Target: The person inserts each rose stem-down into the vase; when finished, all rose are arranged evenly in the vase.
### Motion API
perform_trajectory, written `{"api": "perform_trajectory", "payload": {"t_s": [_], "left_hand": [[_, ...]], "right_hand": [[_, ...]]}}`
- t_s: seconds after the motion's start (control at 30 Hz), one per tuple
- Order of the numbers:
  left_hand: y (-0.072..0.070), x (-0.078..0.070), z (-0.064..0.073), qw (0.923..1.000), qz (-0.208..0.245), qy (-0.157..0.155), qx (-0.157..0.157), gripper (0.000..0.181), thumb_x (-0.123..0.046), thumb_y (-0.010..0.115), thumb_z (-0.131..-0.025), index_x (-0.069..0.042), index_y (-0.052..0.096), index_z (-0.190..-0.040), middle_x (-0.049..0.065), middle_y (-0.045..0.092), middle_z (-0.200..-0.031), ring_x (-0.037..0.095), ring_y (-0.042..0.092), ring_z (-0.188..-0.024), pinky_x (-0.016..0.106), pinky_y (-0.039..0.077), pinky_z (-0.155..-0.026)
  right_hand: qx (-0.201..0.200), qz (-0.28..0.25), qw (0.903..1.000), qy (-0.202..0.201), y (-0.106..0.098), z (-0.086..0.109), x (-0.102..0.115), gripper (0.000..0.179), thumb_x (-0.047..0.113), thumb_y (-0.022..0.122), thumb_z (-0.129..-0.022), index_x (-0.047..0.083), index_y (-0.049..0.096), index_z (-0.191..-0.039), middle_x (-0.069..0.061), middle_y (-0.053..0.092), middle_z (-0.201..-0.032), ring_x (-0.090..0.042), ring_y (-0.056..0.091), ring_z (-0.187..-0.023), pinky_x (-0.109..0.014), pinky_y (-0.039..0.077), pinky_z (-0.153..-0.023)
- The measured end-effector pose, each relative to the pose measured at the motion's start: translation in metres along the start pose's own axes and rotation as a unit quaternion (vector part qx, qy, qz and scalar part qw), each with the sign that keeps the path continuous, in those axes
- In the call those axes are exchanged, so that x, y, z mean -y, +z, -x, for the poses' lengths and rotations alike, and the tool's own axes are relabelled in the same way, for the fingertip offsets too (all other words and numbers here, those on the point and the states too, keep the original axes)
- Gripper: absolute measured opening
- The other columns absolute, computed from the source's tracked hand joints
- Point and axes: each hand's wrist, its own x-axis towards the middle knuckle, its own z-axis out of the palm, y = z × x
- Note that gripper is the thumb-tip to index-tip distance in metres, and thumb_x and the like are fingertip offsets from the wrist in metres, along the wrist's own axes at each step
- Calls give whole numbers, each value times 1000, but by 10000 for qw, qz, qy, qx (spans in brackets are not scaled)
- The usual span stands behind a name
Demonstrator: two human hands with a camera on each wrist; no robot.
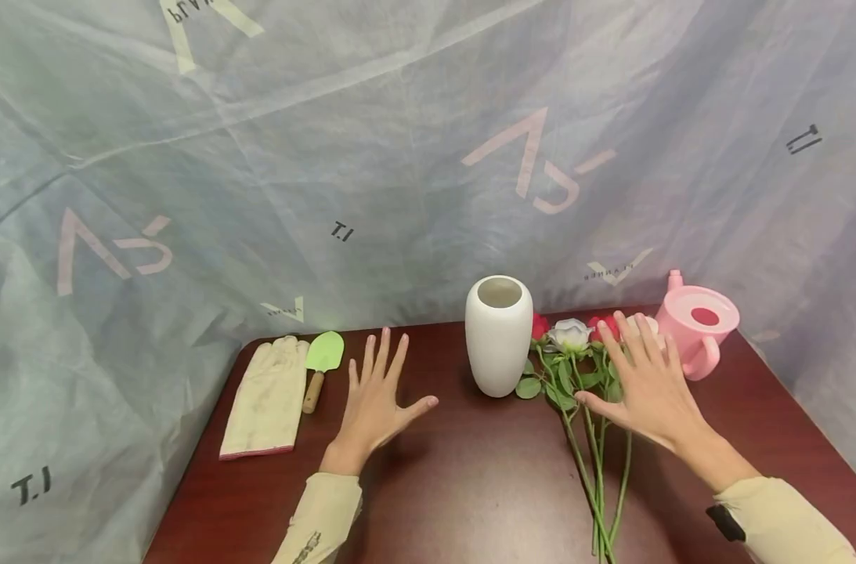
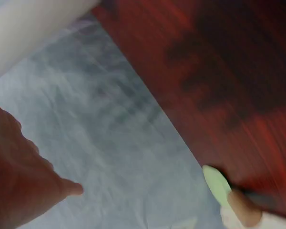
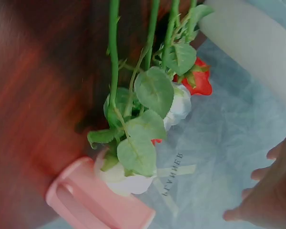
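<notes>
My left hand (image 1: 373, 403) hovers over the table with its fingers spread and holds nothing. To its left are a green-bladed trowel (image 1: 325, 352) with a wooden handle and a pair of cream gloves (image 1: 267, 395). My right hand (image 1: 649, 388), fingers also spread, is above several long-stemmed roses and hides part of them. Among these, a white rose (image 1: 571, 335) and a red rose (image 1: 539, 326) show beside a white vase (image 1: 499, 337), which stands upright between my hands. A pink watering can (image 1: 697, 325) is just beyond the right hand, partly behind the roses.
The dark red wooden table (image 1: 470, 501) ends at a grey printed cloth (image 1: 399, 157) hanging behind it and at its sides. Green rose stems (image 1: 597, 486) reach toward the table's near edge.
</notes>
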Motion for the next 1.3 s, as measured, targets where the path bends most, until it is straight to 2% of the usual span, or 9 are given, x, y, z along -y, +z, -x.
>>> {"api": "perform_trajectory", "payload": {"t_s": [0.2,0.4,0.57,0.67,0.8,0.97,1.07,1.17,1.3], "left_hand": [[-5,-25,-23,9911,1308,-95,215,101,-76,49,-75,-29,1,-151,-7,-14,-153,14,-13,-138,58,3,-106],[-3,-48,-45,9795,2005,93,173,90,-72,48,-80,-36,2,-149,-10,-8,-154,11,-5,-139,56,4,-107],[0,-65,-61,9576,2880,26,98,97,-65,61,-76,-35,4,-149,-9,5,-154,14,10,-139,51,16,-107],[1,-76,-70,9424,3342,-173,28,104,-61,69,-72,-30,8,-150,-6,14,-153,14,18,-137,48,25,-105],[2,-89,-80,9281,3710,-285,-160,106,-53,77,-69,-20,17,-150,-2,28,-148,13,31,-131,43,34,-100],[5,-98,-88,9255,3734,-320,-544,96,-48,80,-68,-14,31,-143,2,44,-136,14,46,-118,37,43,-91],[7,-99,-90,9226,3771,-382,-711,91,-46,81,-67,-14,34,-139,2,48,-131,13,48,-117,37,44,-89],[9,-101,-92,9232,3743,-411,-765,90,-46,81,-66,-17,35,-138,0,50,-129,11,48,-116,36,44,-88],[11,-102,-92,9248,3692,-378,-841,88,-46,81,-66,-18,36,-137,0,51,-127,11,50,-113,36,45,-86]], "right_hand": [[50,-1201,9905,669,-9,12,-6,96,45,71,-76,7,22,-148,-20,17,-151,-35,12,-138,-53,9,-108],[146,-1956,9691,1495,-17,34,-16,76,31,62,-89,8,20,-149,-24,26,-146,-43,26,-131,-60,20,-101],[240,-2215,9538,2017,-15,49,-23,57,28,50,-97,4,30,-145,-30,44,-131,-50,41,-115,-63,30,-86],[600,-2329,9379,2500,-11,58,-26,53,33,40,-100,-3,36,-139,-33,49,-123,-53,44,-110,-61,34,-82],[1183,-2896,8982,3087,1,65,-30,60,39,33,-101,-12,37,-132,-36,52,-116,-47,55,-101,-52,45,-78],[1361,-4630,8111,3304,22,70,-36,53,22,37,-102,-24,30,-127,-40,47,-119,-22,64,-93,-36,53,-75],[1337,-5372,7656,3278,30,73,-41,49,14,39,-101,-26,25,-126,-26,58,-111,-9,63,-87,-33,52,-75],[1294,-5740,7420,3213,34,75,-44,50,10,41,-100,-27,22,-127,-7,63,-106,-8,63,-87,-31,53,-74],[1276,-5808,7352,3255,37,76,-47,51,10,46,-98,-26,26,-127,-5,64,-104,-10,63,-88,-31,52,-75]]}}
